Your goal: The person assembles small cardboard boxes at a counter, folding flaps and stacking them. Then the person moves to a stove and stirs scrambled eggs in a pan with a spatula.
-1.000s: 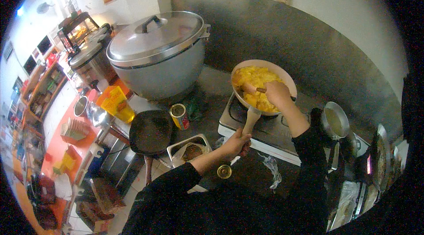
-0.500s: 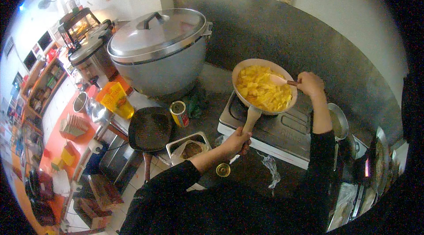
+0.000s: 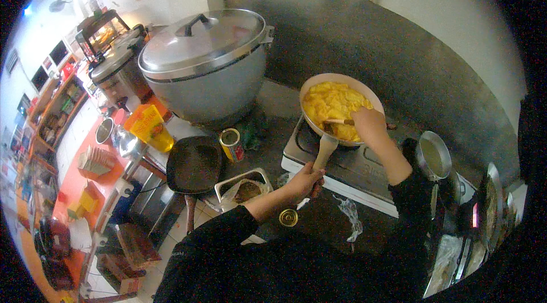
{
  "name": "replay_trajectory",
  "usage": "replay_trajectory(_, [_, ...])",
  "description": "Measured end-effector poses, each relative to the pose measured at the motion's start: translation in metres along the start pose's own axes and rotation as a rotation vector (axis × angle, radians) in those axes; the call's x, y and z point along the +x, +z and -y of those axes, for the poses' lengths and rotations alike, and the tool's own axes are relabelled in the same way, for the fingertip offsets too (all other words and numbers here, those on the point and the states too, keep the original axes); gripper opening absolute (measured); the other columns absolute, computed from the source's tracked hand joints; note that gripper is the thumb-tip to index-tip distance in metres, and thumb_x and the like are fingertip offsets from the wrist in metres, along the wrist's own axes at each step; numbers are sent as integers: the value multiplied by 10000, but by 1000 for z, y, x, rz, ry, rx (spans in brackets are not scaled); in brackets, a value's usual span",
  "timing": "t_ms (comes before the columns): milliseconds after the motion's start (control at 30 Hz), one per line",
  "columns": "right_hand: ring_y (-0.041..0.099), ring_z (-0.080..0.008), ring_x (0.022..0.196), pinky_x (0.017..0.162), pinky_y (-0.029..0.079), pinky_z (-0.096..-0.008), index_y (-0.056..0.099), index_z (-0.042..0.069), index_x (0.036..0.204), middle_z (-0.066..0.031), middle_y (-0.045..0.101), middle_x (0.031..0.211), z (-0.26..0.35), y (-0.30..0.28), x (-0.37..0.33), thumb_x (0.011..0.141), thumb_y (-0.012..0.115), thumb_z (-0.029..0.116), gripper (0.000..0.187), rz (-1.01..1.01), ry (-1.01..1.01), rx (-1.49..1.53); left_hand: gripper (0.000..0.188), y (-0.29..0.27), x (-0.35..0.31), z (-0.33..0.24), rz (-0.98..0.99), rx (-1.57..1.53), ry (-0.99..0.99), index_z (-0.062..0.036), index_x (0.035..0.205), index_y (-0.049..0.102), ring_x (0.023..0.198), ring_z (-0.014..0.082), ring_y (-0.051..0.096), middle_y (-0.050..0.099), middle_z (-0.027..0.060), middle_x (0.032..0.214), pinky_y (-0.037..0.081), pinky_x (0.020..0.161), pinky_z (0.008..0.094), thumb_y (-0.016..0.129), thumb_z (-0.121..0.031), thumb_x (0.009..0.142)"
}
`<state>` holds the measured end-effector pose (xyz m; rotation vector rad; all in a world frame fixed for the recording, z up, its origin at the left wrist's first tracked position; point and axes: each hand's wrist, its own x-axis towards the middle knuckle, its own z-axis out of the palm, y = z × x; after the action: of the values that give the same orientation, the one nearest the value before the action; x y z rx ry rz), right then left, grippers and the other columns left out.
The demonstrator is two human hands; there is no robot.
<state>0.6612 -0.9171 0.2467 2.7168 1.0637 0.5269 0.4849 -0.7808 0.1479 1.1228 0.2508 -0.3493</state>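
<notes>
My left hand (image 3: 306,182) is wrapped round the pale handle (image 3: 325,152) of a light-coloured frying pan (image 3: 370,92). The pan sits over a portable gas stove (image 3: 370,175). Yellow food that looks like scrambled egg (image 3: 331,98) fills much of it. Over the pan's right side, my right hand (image 3: 369,125) grips a spatula (image 3: 340,122) with a brown handle. The spatula's head points left and lies in the egg near the pan's front rim; part of it is hidden by food.
Left of the stove stand an open can (image 3: 231,144), a dark square pan (image 3: 195,165) and a metal tray (image 3: 263,177). A large lidded rice pot (image 3: 208,75) rises behind them. To the right is a small saucepan (image 3: 433,156). A can lid (image 3: 288,217) and plastic wrap (image 3: 348,217) lie in front.
My right hand has moved left and toward me with the spatula, from the pan's far right to its front. The egg now sits gathered farther back. My left hand stays on the handle.
</notes>
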Motion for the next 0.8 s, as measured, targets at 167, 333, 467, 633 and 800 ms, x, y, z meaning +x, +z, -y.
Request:
replay_trajectory(167, [608,-305,741,635,484,-414,640,80,794,-149,614,797,-9,7,15,755,498,153,164,32,166,64,248,-1,3,1,52,-43,50,-105,990,325,505,116,428,445,26,684,351,387,253,481,-260,874])
replay_trajectory(333, [601,-335,764,664,482,-425,637,51,863,-183,610,844,-41,10,26,744,555,216,220,70,351,217,265,2,-1,-5,21,-3,-12,-111,1021,322,518,120,425,435,19,687,368,407,258,487,-254,871])
replay_trajectory(467, [594,-353,797,670,478,-424,620,12,909,-211,598,899,-73,7,41,731,590,341,375,211,273,221,260,-6,2,4,7,98,9,-100,989,377,548,132,442,460,32,715,387,431,278,455,-321,875])
replay_trajectory(633, [566,-342,692,608,445,-426,579,-14,786,-192,585,783,-148,54,34,694,642,414,442,156,280,114,274,-30,74,64,-47,644,481,-82,959,455,599,173,468,490,65,742,410,494,329,435,-336,860])
replay_trajectory(800, [582,-364,758,643,472,-433,566,-17,783,-208,586,792,-103,45,18,655,694,406,460,266,298,96,238,-14,67,51,29,122,262,-114,917,402,452,141,424,449,33,624,352,373,302,455,-338,855])
